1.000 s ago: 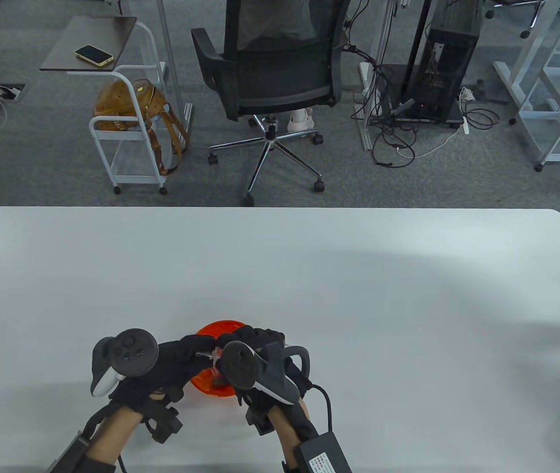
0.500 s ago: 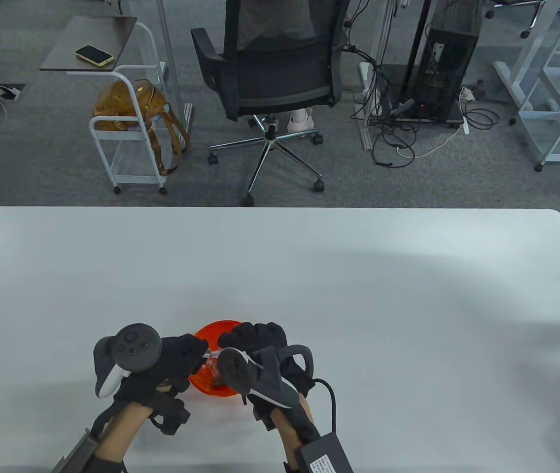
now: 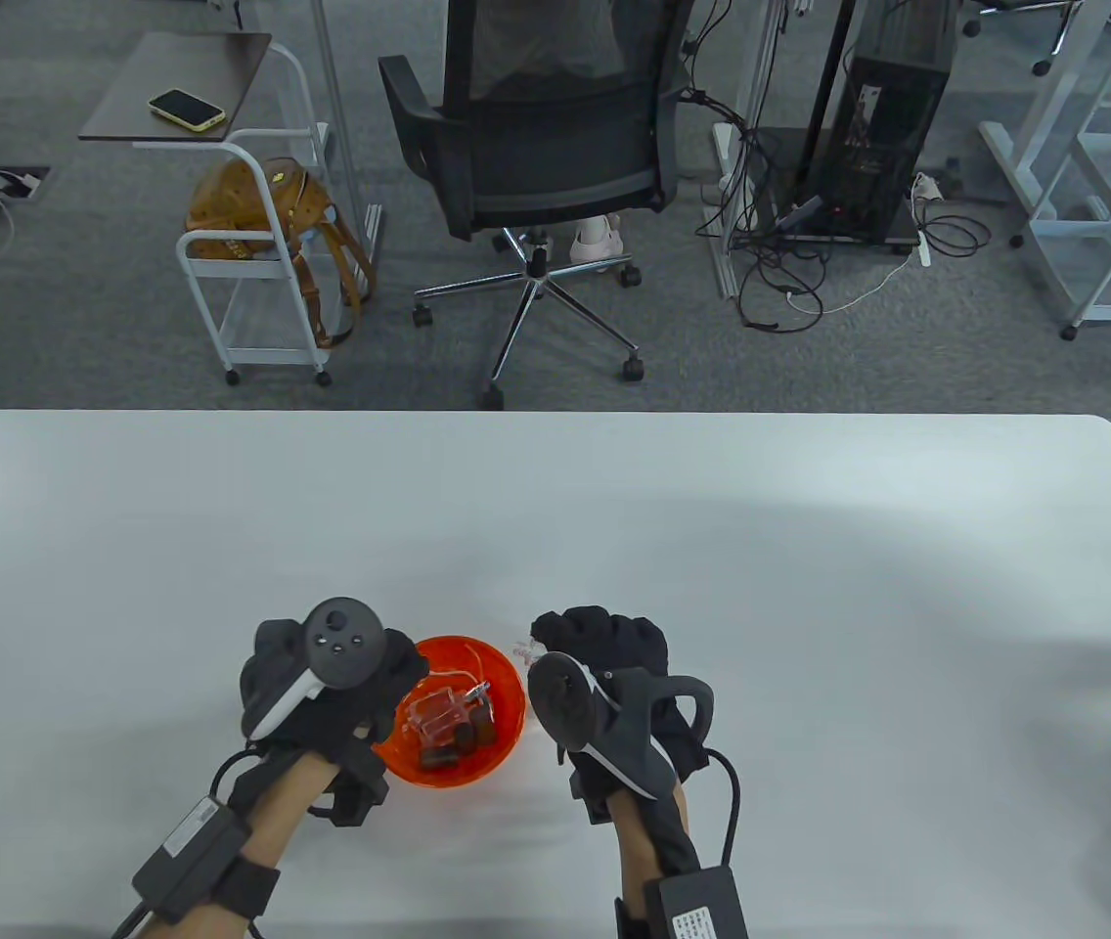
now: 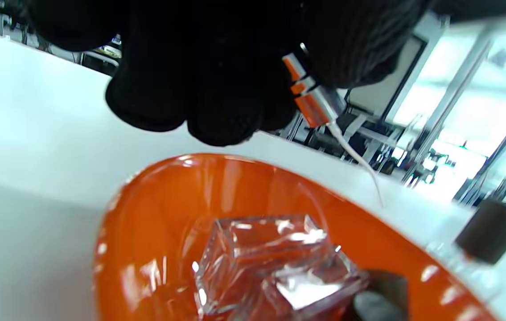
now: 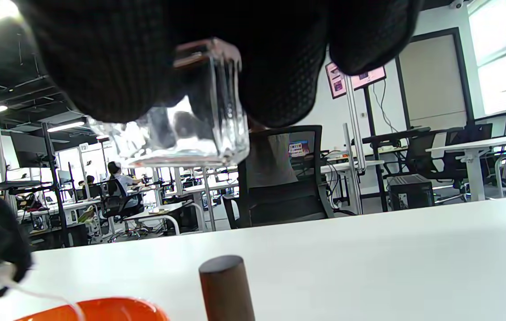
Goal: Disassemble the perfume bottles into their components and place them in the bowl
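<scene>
An orange bowl [image 3: 440, 773] sits near the table's front edge. It holds a clear glass bottle [image 3: 433, 719] and dark brown caps [image 3: 477, 729]. My left hand [image 3: 389, 685] hovers at the bowl's left rim and pinches a spray pump [image 4: 313, 100], whose thin white tube [image 4: 355, 158] hangs over the bowl [image 4: 154, 214]. My right hand [image 3: 575, 636] is just right of the bowl and grips another clear glass bottle [image 5: 190, 116] above the table. A brown cap [image 5: 226, 285] stands on the table under that hand, beside the bowl's rim [image 5: 101, 307].
The white table [image 3: 810, 606] stretches wide to the right and behind the bowl. Beyond its far edge are an office chair [image 3: 526, 147], a small cart with a brown bag [image 3: 257, 210], and a computer tower with cables [image 3: 883, 127].
My hands were joined over the bowl and have moved apart. The left hand has the pump and tube out of the bottle, the right hand has carried the bottle rightward, and the bowl's contents now show.
</scene>
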{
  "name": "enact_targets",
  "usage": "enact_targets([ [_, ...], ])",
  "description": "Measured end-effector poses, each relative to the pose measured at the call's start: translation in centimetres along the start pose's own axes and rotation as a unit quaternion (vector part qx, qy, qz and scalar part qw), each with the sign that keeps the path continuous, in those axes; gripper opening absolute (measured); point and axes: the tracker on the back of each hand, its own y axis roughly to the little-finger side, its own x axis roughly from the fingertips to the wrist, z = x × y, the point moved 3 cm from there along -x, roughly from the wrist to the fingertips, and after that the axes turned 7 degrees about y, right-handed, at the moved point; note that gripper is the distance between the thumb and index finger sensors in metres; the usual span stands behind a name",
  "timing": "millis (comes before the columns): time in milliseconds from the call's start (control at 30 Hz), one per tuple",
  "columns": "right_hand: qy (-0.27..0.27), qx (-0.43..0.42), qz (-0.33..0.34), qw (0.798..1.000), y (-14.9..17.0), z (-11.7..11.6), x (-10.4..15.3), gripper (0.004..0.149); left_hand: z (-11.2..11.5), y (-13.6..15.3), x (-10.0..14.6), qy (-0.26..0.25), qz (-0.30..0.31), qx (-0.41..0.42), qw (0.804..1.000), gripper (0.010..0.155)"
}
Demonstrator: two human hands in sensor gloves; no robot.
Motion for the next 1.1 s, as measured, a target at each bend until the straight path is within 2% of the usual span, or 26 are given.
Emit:
enact_targets([
  [167, -0.014, 0.0, 0.006, 1.0, -0.3, -0.6, 0.0, 0.053, 1.5, -1.6, -1.6, 0.014, -0.033, -0.102, 0.994, 0.052],
  [333, -0.019, -0.005, 0.007, 1.0, -0.3, -0.7, 0.0, 0.053, 1.1, -1.2, -1.1, 0.0, -0.032, -0.093, 0.995, 0.057],
  [467, -0.019, -0.008, 0.008, 1.0, -0.4, -0.8, 0.1, 0.054, -0.3, 0.4, 0.3, -0.024, -0.031, -0.063, 0.997, 0.058],
  [633, -0.02, -0.007, 0.021, 1.0, -1.3, -0.9, 0.2, 0.053, -1.4, 4.3, 3.3, -0.067, -0.017, -0.011, 0.998, 0.059],
  [800, -0.014, 0.018, 0.057, 0.998, -3.8, -1.5, 0.6, 0.053, -0.4, 7.4, 4.9, -0.066, -0.008, 0.023, 0.998, 0.06],
  [900, -0.008, 0.047, 0.088, 0.995, -6.1, -2.0, 0.5, 0.053, 0.2, 8.0, 4.8, -0.028, -0.004, 0.058, 0.998, 0.061],
  [1000, -0.036, 0.069, 0.109, 0.991, -8.9, -3.6, -0.6, 0.052, 0.0, 8.3, 4.6, -0.036, -0.003, 0.068, 0.997, 0.062],
  [1100, -0.092, 0.124, 0.116, 0.981, -11.1, -6.4, -2.1, 0.053, 0.1, 8.8, 4.6, -0.021, -0.002, 0.082, 0.996, 0.062],
])
